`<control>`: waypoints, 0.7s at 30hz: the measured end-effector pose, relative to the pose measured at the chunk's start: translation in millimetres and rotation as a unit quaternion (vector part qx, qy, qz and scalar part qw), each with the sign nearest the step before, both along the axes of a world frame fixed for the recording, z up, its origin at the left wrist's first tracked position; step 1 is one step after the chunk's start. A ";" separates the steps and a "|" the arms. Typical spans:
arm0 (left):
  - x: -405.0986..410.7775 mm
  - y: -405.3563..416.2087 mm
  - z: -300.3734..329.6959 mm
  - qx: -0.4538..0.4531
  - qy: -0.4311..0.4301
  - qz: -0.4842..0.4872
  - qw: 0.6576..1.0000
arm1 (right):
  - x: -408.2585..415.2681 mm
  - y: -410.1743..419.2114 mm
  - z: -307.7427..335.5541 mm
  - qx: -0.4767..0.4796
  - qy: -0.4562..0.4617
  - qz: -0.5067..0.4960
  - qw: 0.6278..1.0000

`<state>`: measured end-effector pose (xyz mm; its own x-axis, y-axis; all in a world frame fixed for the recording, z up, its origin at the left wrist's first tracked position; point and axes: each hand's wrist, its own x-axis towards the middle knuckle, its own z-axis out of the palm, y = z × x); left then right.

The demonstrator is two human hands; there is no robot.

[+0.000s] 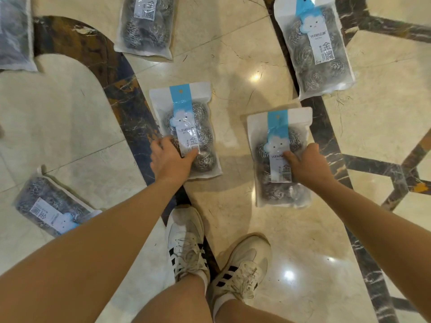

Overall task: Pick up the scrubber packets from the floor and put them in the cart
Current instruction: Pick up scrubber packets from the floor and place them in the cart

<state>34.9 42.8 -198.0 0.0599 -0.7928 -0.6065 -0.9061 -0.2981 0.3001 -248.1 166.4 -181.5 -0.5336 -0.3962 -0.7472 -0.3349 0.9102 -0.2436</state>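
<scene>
Reaching down with both arms over a polished marble floor [233,54] with dark inlaid bands, I count six scrubber packets lying flat on it. Item one: centre packet [186,127], blue header strip pointing away from me, steel coils showing through the clear front; my left hand [169,159] lies on its lower left part, thumb across the label and fingers curled round the near left edge, clenched on it, the packet resting on the floor. Item two: right-centre packet [279,157], same orientation, just beside my right shoe; my right hand [307,163] closes on its right edge, thumb pressed on the white label, the other fingers tucked behind the edge out of sight. Item three: far-right packet [314,45], tilted, lying across a dark band, untouched. Item four: top-centre packet [147,24], partly cut off by the frame. Item five: top-left packet [14,31], only partly visible. Item six: near-left packet [49,206], header strip pointing toward me, partly hidden behind my left forearm. Also present: my two pale sneakers [186,243] with black stripes, standing between items one and two.
</scene>
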 end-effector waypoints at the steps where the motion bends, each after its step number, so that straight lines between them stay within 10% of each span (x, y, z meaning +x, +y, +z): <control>1: 0.6 -5.4 -5.2 0.018 0.021 0.048 0.998 | 2.4 3.1 -1.9 -0.007 -0.024 -0.055 0.998; 9: -1.9 -17.4 -11.0 0.111 0.175 0.253 0.945 | 16.8 27.5 -16.0 -0.087 -0.197 -0.283 0.935; 21: 18.6 -2.6 146.6 0.158 0.286 0.186 0.927 | 31.6 19.2 138.5 -0.181 -0.242 -0.343 0.890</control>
